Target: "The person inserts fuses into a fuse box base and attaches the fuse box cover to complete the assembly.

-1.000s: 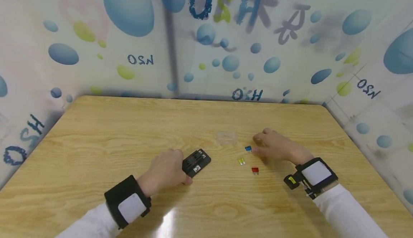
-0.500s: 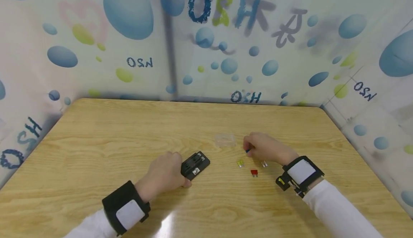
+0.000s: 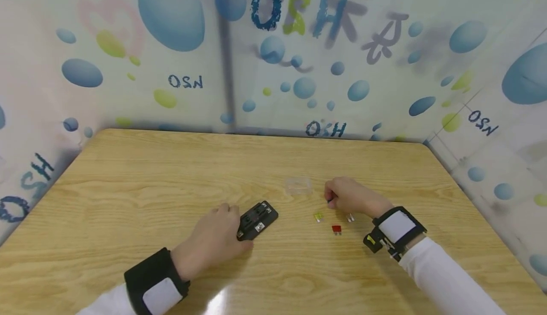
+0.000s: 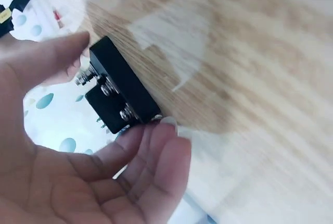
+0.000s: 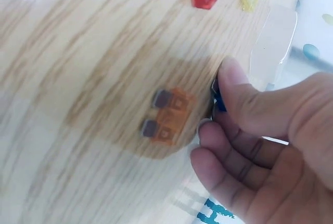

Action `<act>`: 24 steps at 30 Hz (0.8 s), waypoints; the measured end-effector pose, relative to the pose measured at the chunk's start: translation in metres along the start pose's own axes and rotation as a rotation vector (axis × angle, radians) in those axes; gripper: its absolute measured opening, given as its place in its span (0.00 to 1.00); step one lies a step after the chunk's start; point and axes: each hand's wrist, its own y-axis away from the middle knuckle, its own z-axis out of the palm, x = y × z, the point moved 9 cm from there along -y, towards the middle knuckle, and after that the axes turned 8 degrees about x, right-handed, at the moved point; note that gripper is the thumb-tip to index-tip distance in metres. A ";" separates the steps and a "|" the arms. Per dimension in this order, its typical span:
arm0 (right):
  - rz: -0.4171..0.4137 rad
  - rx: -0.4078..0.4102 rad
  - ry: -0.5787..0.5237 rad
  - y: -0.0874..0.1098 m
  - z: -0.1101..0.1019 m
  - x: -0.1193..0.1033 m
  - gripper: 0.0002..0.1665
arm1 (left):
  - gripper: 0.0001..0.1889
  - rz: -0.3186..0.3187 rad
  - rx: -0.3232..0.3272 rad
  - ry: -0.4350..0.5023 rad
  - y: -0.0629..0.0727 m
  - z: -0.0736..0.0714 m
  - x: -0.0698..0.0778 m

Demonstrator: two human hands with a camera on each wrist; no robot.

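On the left, my left hand (image 3: 213, 234) holds a black fuse holder (image 3: 258, 221) by its near end. Seen from the left wrist, the thumb is at one end of the fuse holder (image 4: 125, 81) and the curled fingers are at the other; metal bolts stick out of it. My right hand (image 3: 354, 197) pinches a blue blade fuse (image 5: 220, 102) between thumb and fingers, mostly covered by them. Just beside those fingers lies an orange blade fuse (image 5: 174, 117) on the table. A yellow fuse (image 3: 318, 217) and a red fuse (image 3: 336, 229) lie nearby.
A small clear plastic case (image 3: 298, 185) sits behind the fuses, left of my right hand. Under everything is a wooden table (image 3: 192, 163), and a printed fabric wall (image 3: 273, 92) rises along its far edge.
The blue fuse lay on the table beside my right fingers; the right hand has moved left and now pinches it. My left hand has shifted slightly toward me at the fuse holder.
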 end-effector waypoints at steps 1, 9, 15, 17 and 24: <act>-0.001 0.000 -0.004 0.000 0.000 0.000 0.06 | 0.37 -0.001 0.000 0.006 0.001 0.000 0.000; 0.015 -0.015 -0.025 0.001 -0.001 -0.001 0.05 | 0.32 -0.065 0.003 0.082 0.006 0.000 -0.006; 0.018 -0.016 -0.070 0.002 0.000 0.004 0.04 | 0.28 -0.086 0.007 0.125 0.004 0.000 -0.007; 0.020 -0.025 -0.100 0.003 0.001 0.008 0.04 | 0.27 -0.084 0.007 0.140 0.001 0.000 -0.006; -0.013 0.007 -0.152 0.003 -0.014 0.023 0.02 | 0.27 -0.120 -0.047 0.165 -0.005 0.002 -0.011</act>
